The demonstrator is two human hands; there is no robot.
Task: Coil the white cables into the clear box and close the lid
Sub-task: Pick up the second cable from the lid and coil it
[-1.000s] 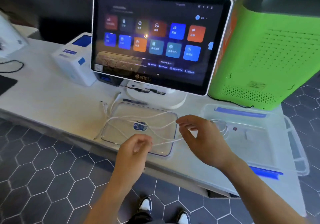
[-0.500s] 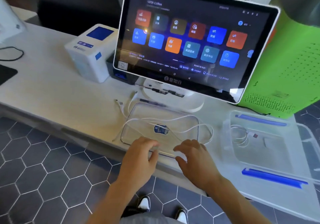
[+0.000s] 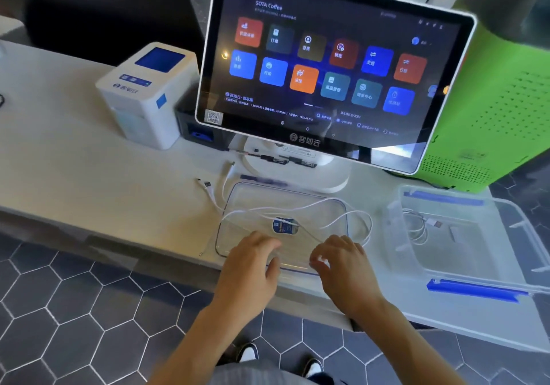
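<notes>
A long white cable (image 3: pixel 300 210) lies in loose loops across a flat clear lid (image 3: pixel 333 206) with a blue sticker, at the counter's front edge. Its plug ends (image 3: pixel 208 185) trail off to the left of the lid. My left hand (image 3: pixel 253 265) rests palm down on the lid's near left part, with nothing visibly in it. My right hand (image 3: pixel 342 265) is at the lid's near right corner, thumb and forefinger pinched on a strand of the cable. To the right stands the open clear box (image 3: pixel 506 253) with blue latches, holding another coiled white cable (image 3: pixel 416 227).
A touchscreen terminal (image 3: pixel 327 66) on a white stand rises just behind the lid. A white receipt printer (image 3: pixel 145 93) sits at the back left, and a green machine (image 3: pixel 500 110) at the back right. The counter edge (image 3: pixel 119 244) drops to a hexagon-tiled floor.
Both hands have dropped from above the lid to its near edge. The cable that was stretched between them now lies slack on the lid. My view has moved closer and to the left.
</notes>
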